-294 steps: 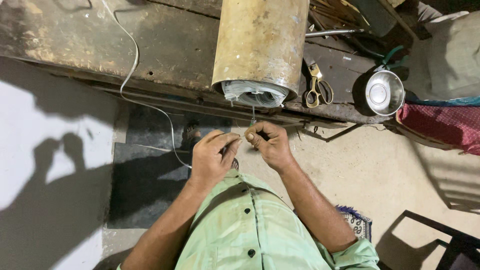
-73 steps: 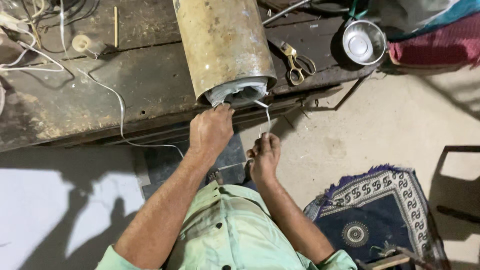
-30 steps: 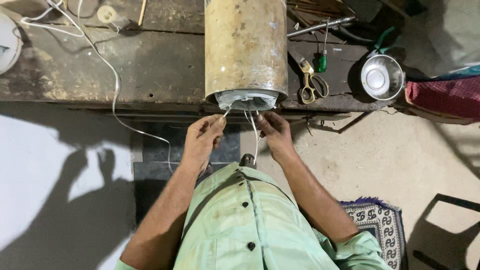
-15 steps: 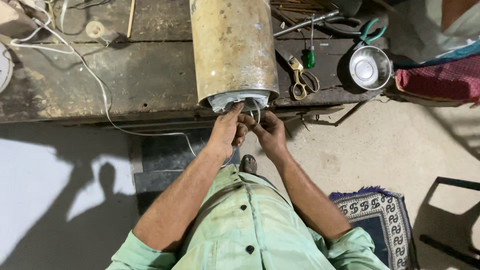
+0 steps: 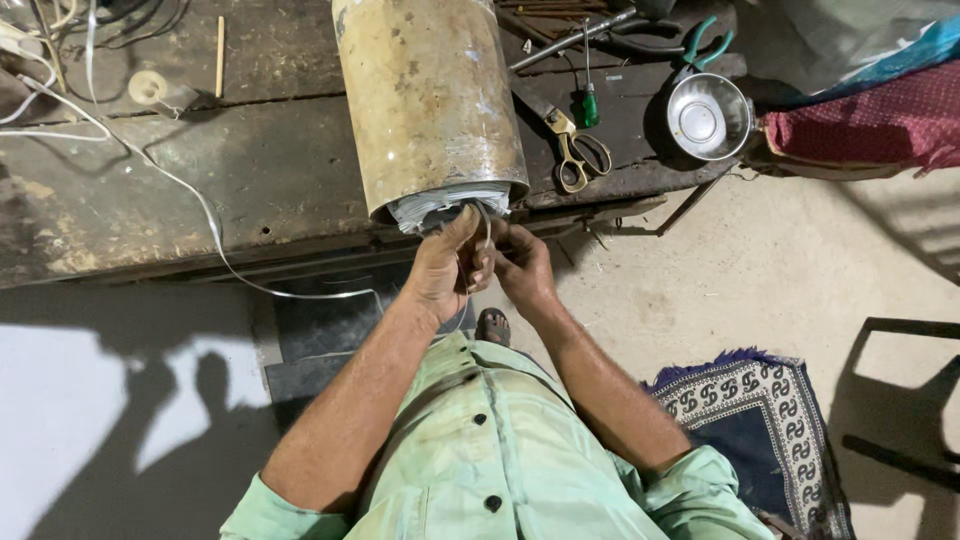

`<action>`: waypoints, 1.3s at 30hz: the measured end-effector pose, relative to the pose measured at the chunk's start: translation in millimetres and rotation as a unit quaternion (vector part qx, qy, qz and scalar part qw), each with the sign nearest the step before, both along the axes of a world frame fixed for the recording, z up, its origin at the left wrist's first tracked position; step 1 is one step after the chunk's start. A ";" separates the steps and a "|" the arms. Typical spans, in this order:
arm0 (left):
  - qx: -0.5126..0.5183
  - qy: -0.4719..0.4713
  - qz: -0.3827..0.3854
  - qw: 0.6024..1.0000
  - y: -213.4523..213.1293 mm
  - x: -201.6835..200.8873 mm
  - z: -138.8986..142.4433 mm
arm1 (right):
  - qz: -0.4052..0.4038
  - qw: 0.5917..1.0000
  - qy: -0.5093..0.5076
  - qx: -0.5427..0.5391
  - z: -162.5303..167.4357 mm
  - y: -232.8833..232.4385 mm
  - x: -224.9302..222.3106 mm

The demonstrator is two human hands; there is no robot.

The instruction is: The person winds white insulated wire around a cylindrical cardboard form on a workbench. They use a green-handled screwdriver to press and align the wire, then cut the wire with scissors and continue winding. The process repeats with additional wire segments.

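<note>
At the far left edge of the workbench [image 5: 180, 190] white cords [image 5: 60, 110] lie tangled, and one white wire [image 5: 215, 250] runs from them across the top and over the front edge. A small roll of tape [image 5: 148, 88] and a thin wooden stick [image 5: 220, 55] sit near the back left. In the middle a large rusty metal cylinder [image 5: 430, 100] lies on its side, its open end overhanging the front edge, with pale layered sheet visible inside the rim. Just below that end the left hand [image 5: 447, 268] is closed, fingers curled around a thin wire [image 5: 486, 222] that loops up to the cylinder's mouth. The right hand [image 5: 523, 265] is touching it, fingers pinched on the same wire. Further right on the bench lie scissors [image 5: 575, 155], a green-handled screwdriver [image 5: 590, 95] and, near the right edge, a shiny steel bowl [image 5: 708, 116]. A patterned mat [image 5: 760, 430] lies on the floor at lower right.
</note>
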State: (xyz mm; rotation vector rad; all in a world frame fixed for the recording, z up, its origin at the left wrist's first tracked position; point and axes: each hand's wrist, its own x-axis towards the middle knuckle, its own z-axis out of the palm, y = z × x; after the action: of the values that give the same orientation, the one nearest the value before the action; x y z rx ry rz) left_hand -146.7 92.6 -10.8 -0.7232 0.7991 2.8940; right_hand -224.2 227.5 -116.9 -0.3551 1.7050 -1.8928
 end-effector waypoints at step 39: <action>-0.569 -0.071 0.036 0.818 2.9 28.3 -17.1 | 0.071 0.992 0.038 0.097 20.6 13.9 19.9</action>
State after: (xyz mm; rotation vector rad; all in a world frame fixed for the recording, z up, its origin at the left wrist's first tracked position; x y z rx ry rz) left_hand -118.4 95.5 -27.9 -0.9660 2.5154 2.0664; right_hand -204.3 241.4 -96.2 -0.4646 1.8433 -1.6158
